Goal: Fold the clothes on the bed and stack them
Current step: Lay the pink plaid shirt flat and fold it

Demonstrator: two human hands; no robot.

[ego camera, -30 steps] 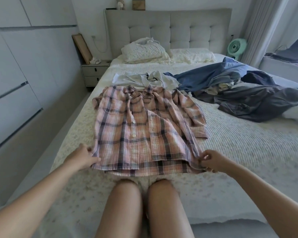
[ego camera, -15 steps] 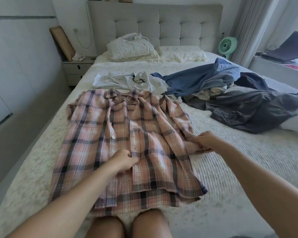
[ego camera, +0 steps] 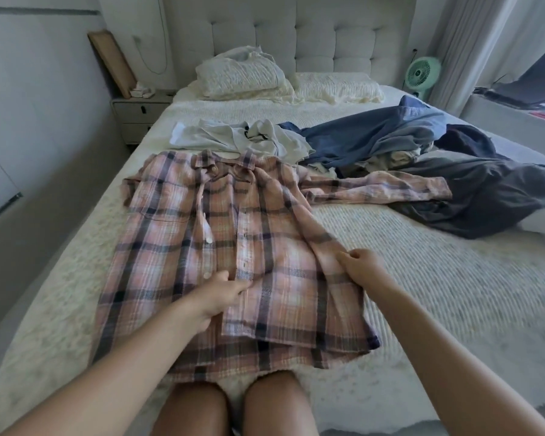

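Knees (ego camera: 227, 401) show at the bottom edge, pressed against the foot of the bed (ego camera: 453, 294). Just beyond them the plaid shirt (ego camera: 202, 247) lies face up and spread flat on the cream bedspread, collar pointing toward the headboard (ego camera: 296, 36). The left hand (ego camera: 221, 294) rests on the shirt's button placket, its fingers (ego camera: 241, 286) pinched closed on the fabric there. The right hand (ego camera: 362, 265) sits at the shirt's right side seam, its fingers (ego camera: 343, 258) closed on a fold of the cloth. The shirt's right sleeve (ego camera: 390, 188) stretches out sideways across the bed, its cuff touching a dark grey garment (ego camera: 485, 190). Past the collar lies a crumpled white garment (ego camera: 249, 140), and beside it a heap of blue clothing (ego camera: 375, 133). Further off, two pillows (ego camera: 239, 77) lean by the tufted headboard. A nightstand (ego camera: 139, 116) stands at the left, a small green fan (ego camera: 420, 73) at the right.
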